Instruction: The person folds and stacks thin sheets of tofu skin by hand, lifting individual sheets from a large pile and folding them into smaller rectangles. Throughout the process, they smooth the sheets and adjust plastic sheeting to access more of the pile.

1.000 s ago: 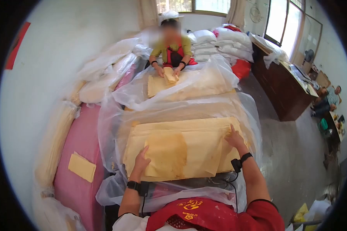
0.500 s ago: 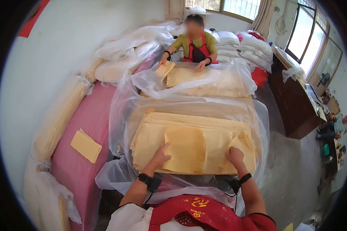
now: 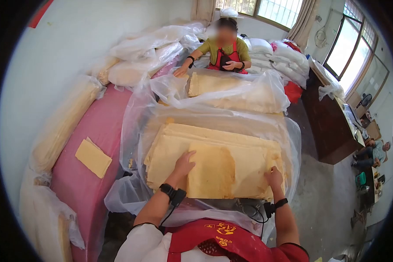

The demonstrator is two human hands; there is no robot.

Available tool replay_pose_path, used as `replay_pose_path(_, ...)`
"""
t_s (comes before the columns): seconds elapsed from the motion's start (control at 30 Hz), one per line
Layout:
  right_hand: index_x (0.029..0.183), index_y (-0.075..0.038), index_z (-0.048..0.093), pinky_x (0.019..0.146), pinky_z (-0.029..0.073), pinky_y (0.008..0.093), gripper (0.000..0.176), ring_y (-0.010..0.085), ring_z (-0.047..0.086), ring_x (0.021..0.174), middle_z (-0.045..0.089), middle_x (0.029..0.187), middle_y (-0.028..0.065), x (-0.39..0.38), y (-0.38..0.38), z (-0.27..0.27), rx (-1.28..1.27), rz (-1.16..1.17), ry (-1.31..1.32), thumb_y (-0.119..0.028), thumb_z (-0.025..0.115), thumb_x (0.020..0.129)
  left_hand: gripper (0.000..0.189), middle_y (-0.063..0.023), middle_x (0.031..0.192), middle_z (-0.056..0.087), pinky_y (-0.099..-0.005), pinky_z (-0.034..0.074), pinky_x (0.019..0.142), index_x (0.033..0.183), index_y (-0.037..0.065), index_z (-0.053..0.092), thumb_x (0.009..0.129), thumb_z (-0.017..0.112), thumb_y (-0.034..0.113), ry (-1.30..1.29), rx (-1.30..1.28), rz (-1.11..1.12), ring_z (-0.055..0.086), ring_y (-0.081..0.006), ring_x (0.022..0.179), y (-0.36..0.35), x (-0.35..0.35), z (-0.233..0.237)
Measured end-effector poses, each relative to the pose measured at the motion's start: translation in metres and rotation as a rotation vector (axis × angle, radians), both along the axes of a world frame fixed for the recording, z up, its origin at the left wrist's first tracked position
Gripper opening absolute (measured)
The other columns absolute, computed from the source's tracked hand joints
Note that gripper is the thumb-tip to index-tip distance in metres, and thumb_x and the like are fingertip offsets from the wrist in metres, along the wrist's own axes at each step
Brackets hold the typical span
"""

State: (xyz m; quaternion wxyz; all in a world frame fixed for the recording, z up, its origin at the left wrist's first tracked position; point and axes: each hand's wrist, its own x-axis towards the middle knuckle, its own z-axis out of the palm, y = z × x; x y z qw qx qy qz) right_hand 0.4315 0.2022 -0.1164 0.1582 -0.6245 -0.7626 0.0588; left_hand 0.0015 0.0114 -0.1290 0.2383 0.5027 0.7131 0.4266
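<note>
A stack of thin, pale yellow sheets [image 3: 166, 150] with ragged edges lies before me on clear plastic. On top is a yellow sheet [image 3: 209, 172] with a darker, brownish patch near its middle. My left hand [image 3: 184, 164] grips that top sheet's left edge between thumb and fingers. Toward the right end of the stack, my right hand [image 3: 274, 177] has its fingers bent closed on the sheet's right side; the fingertips are partly hidden. The sheet now lies mostly flat between both hands.
Clear plastic [image 3: 131, 126] surrounds the stack. Across the table, a co-worker in a red apron [image 3: 236, 54] is at another sheet pile [image 3: 222, 83]. A folded yellow sheet [image 3: 93, 158] rests on the pink surface [image 3: 74, 187] at left. A dark cabinet [image 3: 329, 126] stands right.
The folded-up right part of the top sheet has been laid down flat, and my right hand has shifted slightly right. The co-worker's hand has lowered the sheet it held up.
</note>
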Motion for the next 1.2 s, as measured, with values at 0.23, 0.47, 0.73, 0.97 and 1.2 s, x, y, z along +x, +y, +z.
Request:
replay_pose_path(0.23, 0.093, -0.006, 0.066, 0.053, 0.042, 0.0241, 0.017, 0.0075, 0.052, 0.062, 0.057, 0.071, -0.0022, -0.045, -0.007, 0.064, -0.607, 0.087, 1.031, -0.007, 0.052, 0.083, 0.06, -0.0174, 0.138, 0.049, -0.0393, 0.043, 0.101, 0.133, 0.01, 0.052, 0.074, 0.062, 0.011, 0.182, 0.029, 0.116, 0.05, -0.0342, 0.123, 0.007, -0.008, 0.012)
replay_pose_path(0.47, 0.106, -0.007, 0.062, 0.058, 0.044, 0.0227, 0.02, 0.0054, 0.053, 0.066, 0.053, 0.075, -0.0049, -0.221, -0.108, 0.096, -0.894, 0.615, 1.004, -0.012, 0.056, 0.088, 0.045, -0.0129, 0.124, 0.059, -0.0334, 0.046, 0.096, 0.129, 0.007, 0.055, 0.086, 0.063, 0.018, -0.275, -0.057, 0.08, 0.059, -0.025, 0.111, -0.006, -0.009, -0.011)
replay_pose_path(0.73, 0.136, -0.015, 0.049, 0.105, 0.033, 0.052, 0.056, 0.034, 0.041, 0.13, 0.05, 0.135, 0.0163, -0.211, -0.116, 0.022, 0.065, 0.874, -0.06, -0.036, 0.062, 0.087, 0.037, -0.0101, 0.103, 0.065, -0.0316, 0.049, 0.082, 0.106, -0.002, 0.065, 0.09, 0.065, 0.032, -0.769, 0.069, 0.061, 0.061, -0.017, 0.092, -0.037, -0.008, -0.006)
replay_pose_path(0.97, 0.141, -0.02, 0.046, 0.113, 0.016, 0.0542, 0.063, 0.0326, 0.027, 0.141, 0.033, 0.15, 0.015, -0.183, -0.117, -0.006, 0.169, 0.803, -0.057, -0.047, 0.06, 0.086, 0.027, -0.0156, 0.086, 0.065, -0.0399, 0.05, 0.074, 0.09, 0.001, 0.065, 0.079, 0.07, 0.025, -0.081, -0.021, 0.126, 0.064, -0.0313, 0.083, -0.03, 0.014, -0.01)
replay_pose_path(1.2, 0.145, -0.009, 0.037, 0.113, 0.02, 0.0518, 0.079, 0.0364, 0.026, 0.141, 0.031, 0.15, 0.0202, -0.185, -0.148, 0.022, 0.073, 0.915, -0.058, -0.051, 0.063, 0.083, 0.037, -0.0203, 0.097, 0.065, -0.0426, 0.05, 0.08, 0.113, 0.004, 0.059, 0.077, 0.064, 0.012, -0.011, -0.025, 0.367, 0.064, -0.036, 0.092, -0.046, 0.031, -0.008)
